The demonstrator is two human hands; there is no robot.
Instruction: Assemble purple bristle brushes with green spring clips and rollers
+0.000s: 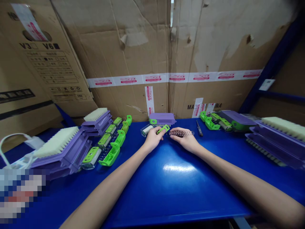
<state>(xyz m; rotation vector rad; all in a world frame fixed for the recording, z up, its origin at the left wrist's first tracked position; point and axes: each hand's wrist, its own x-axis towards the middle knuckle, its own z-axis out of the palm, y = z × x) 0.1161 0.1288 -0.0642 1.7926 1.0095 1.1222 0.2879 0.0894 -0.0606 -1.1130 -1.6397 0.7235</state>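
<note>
My left hand (pixel 153 139) is closed on a small flat green plastic plate (pixel 164 128) with holes in it. Close by on the right, my right hand (pixel 188 141) grips a long metal coil spring (pixel 182 133) that lies across its fingers. The two hands are a short gap apart. Just left of my left hand sits a clear plastic case (pixel 146 129) with something white inside. Behind the hands, a purple brush body (pixel 163 118) with a green end rests with its bristles down.
On the left of the blue table (pixel 181 190) stand stacked purple brush bodies (pixel 64 152), green-topped clear cases (pixel 91 156) and green end pieces (pixel 113 154). A screwdriver (pixel 199 128) lies right of my hands. More purple brush parts (pixel 274 136) sit far right. Cardboard (pixel 131 47) walls the back.
</note>
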